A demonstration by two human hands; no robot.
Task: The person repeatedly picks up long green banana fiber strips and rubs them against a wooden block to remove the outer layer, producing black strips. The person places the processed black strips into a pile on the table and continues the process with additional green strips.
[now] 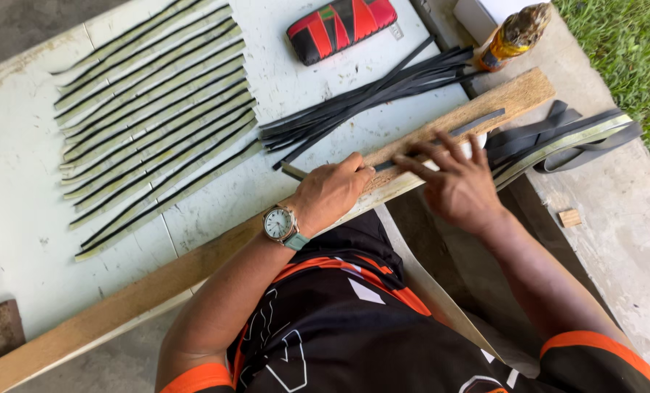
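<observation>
Closed in a tight grip, the left hand [332, 191] pinched one end of a thin dark rubber strip [441, 140] lying along a long pale wooden board [485, 109] at the near edge of the white desk [19, 182], while the right hand [456, 182], fingers spread, pressed it flat. Judging by this, a strip was being worked against the board, between the bundle of loose black strips [368, 98] and the rows of finished pale-and-black strips [157, 109]. Any next move called for steady pressure and a straight pull.
</observation>
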